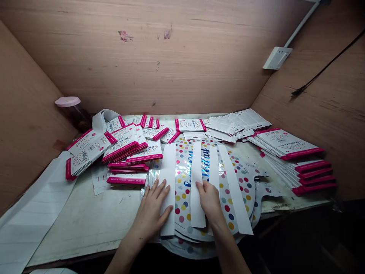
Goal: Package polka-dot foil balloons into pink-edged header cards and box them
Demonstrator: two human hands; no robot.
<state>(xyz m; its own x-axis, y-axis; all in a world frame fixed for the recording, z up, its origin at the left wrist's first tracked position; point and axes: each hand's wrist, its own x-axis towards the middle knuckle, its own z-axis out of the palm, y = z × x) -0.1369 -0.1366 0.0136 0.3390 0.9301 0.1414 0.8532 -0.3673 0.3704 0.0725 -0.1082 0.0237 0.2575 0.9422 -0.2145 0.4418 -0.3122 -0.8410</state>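
Note:
A stack of flat foil balloons (242,182) printed with coloured dots and blue lettering lies at the table's front middle. Several white paper strips lie across it. My left hand (152,209) rests flat, fingers spread, on the leftmost strip (169,167). My right hand (209,199) presses on the balloon between two middle strips, its fingertips touching the edge of one strip (196,171); its fingers are bent downward. Another long strip (235,190) slants at the right.
Piles of pink-edged white packaging cards (125,148) fill the table's left and back; a taller pile (296,160) sits at the right. White leaflets (236,123) lie at the back. Wooden walls enclose the table; a socket (276,57) and cable hang right. White paper (25,217) drapes left.

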